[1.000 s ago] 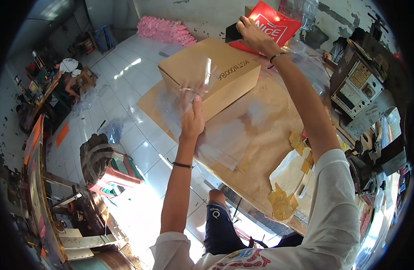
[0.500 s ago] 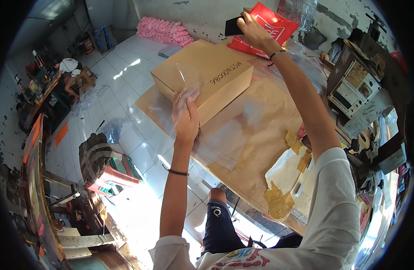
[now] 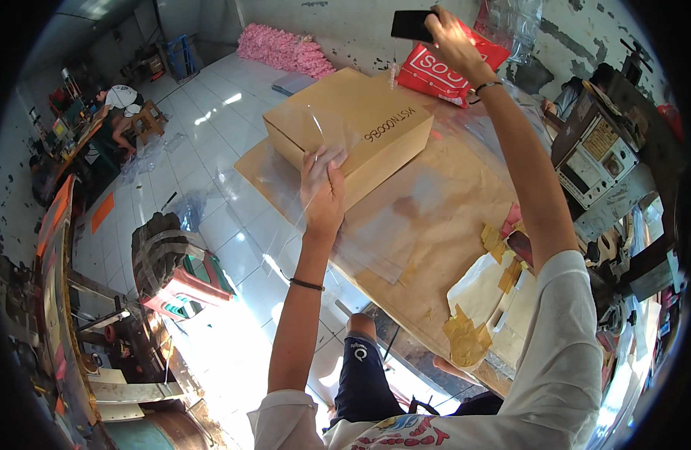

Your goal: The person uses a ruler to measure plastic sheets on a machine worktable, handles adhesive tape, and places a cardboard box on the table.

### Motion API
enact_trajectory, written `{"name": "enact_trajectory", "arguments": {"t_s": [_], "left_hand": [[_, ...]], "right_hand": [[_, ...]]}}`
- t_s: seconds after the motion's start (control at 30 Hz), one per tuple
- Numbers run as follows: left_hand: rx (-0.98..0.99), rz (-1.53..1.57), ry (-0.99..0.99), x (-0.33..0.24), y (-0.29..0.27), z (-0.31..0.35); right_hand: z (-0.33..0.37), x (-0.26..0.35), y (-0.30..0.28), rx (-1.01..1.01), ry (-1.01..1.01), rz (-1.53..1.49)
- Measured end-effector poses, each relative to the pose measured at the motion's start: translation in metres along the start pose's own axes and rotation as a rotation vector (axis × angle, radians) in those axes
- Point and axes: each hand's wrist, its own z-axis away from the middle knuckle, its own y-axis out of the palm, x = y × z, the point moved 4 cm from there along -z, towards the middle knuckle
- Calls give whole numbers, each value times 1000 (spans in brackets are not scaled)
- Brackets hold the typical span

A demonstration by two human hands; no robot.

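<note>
Carton (image 3: pixel 338 105): tan, dark-lettered. Beyond carton, rightward: red packet (image 3: pixel 439 69), white-printed; black flat object (image 3: pixel 411 25). Beyond carton, leftward: pink pile (image 3: pixel 282 51).

Crinkled clear plastic (image 3: pixel 314 121) is held left of a flat black rectangular object (image 3: pixel 411 25).

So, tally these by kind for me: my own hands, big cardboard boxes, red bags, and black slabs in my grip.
Left hand and right hand: 2
Big box: 1
Red bag: 1
Black slab: 1
Total: 5
</note>
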Motion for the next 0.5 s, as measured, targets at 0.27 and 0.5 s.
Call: {"name": "enact_trajectory", "arguments": {"t_s": [0.27,0.5], "left_hand": [[11,4,-10,0,-1,-3],[99,74,-45,-4,27,-14]], "right_hand": [[-33,-19,-57,262,157,-143],[-18,-12,-59,-53,352,-308]]}}
